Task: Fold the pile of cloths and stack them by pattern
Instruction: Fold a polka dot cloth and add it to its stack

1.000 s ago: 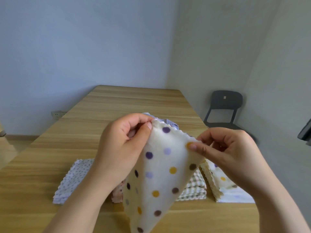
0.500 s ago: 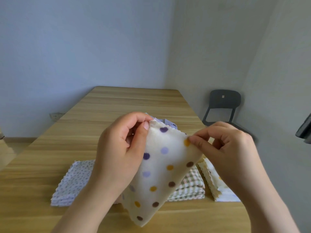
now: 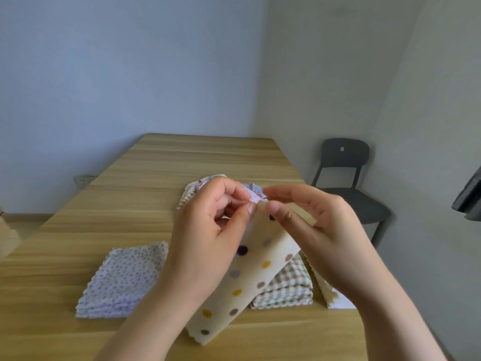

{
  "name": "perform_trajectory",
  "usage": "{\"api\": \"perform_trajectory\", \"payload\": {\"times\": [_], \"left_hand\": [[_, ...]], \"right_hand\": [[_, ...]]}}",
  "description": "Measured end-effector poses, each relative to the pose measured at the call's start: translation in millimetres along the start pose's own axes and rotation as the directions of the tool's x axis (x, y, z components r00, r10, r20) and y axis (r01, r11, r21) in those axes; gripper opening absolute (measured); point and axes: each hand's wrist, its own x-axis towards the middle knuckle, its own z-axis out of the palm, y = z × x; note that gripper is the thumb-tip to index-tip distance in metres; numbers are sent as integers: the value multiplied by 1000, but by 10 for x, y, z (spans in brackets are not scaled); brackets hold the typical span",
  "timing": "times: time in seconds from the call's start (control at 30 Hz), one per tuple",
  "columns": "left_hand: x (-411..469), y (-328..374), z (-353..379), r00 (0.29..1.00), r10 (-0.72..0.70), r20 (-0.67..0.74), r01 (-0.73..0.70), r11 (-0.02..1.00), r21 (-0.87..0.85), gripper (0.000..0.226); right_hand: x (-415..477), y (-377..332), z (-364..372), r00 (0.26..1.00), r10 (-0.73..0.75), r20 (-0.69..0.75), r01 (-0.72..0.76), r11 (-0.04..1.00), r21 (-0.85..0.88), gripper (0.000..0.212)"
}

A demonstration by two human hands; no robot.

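A cream cloth with purple, yellow and brown dots (image 3: 250,282) hangs folded in the air above the table. My left hand (image 3: 208,243) pinches its top corner between thumb and fingers. My right hand (image 3: 320,235) pinches the same top edge right beside it, fingertips almost meeting. On the table below lie three folded stacks: a white one with small lilac flecks (image 3: 125,280) at the left, a green-and-pink checked one (image 3: 289,287) in the middle, and a dotted cream one (image 3: 328,293) at the right, mostly hidden by my right forearm. Unfolded cloths (image 3: 192,191) lie behind my hands.
The wooden table (image 3: 182,162) stretches away toward the blue wall. A dark chair (image 3: 343,178) stands at the table's right side near the corner. A wall socket (image 3: 83,179) sits low at the left. A dark object (image 3: 471,196) hangs at the right edge.
My hands have come together, bringing the two top corners of the dotted cloth to meet, so the cloth now hangs narrower and doubled. The view has tilted down slightly.
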Motion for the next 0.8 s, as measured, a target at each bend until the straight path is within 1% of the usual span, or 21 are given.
{"api": "perform_trajectory", "payload": {"times": [0.1,0.2,0.3,0.4,0.53,0.63,0.8], "left_hand": [[-9,-3,12,1000,-7,-9,6,999,-45,14],[-44,-37,-8,998,-64,-15,62,993,-101,7],[-109,-113,-48,989,-147,24,149,977,-150,9],[-183,-186,-106,975,-208,74,219,955,-202,7],[-250,-223,-142,965,-224,138,247,950,-191,3],[-285,-273,-159,958,-224,178,253,954,-160,12],[-327,-356,-166,926,-267,266,295,953,-72,16]], "right_hand": [[28,-1,40,999,1,-32,-1,1000,-1,8],[28,-19,67,998,-10,-55,11,1000,22,8],[34,-36,78,998,-22,-66,26,998,56,9],[57,-49,70,990,-65,-124,67,998,13,8],[75,-43,58,981,-55,-184,54,999,-7,12],[80,-35,55,979,-52,-199,45,998,-43,13],[85,-56,36,975,-55,-216,45,998,-51,15]]}}
